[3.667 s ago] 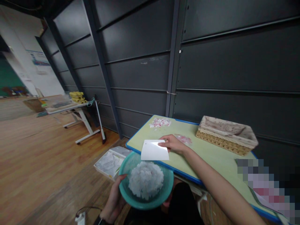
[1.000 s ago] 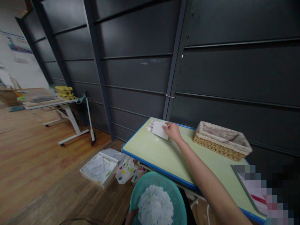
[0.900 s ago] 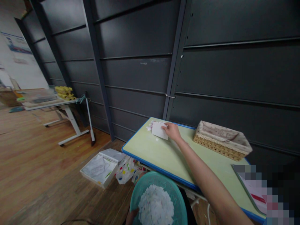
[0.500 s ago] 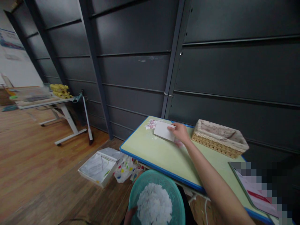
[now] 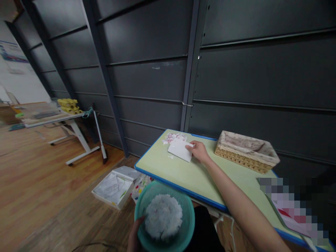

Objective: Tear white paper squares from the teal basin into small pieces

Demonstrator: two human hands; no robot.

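A stiff white card or board (image 5: 180,150) is pinched at its right end by my right hand (image 5: 199,151), tilted low over the pale green tabletop (image 5: 154,162). Just behind the card lies a patch of small white and pinkish scraps (image 5: 174,136). My left hand (image 5: 136,229) grips the left rim of a green plastic basin (image 5: 190,224), its thumb over the edge and the other fingers hidden. Inside the basin is a heap of small white pieces (image 5: 164,217), too blurred to name. The basin is held below the table's front edge.
A cloth-lined woven basket (image 5: 243,161) stands at the table's back right. Nearer is a flat, partly blurred item (image 5: 288,213). An open white box (image 5: 112,190) and a dotted plastic bag (image 5: 140,185) lie on the floor. Another table (image 5: 49,117) stands far left.
The basin has shifted left and slightly up, tipping a little, with my left hand on it. My right hand has drawn the card slightly left and nearer, uncovering more of the scraps.
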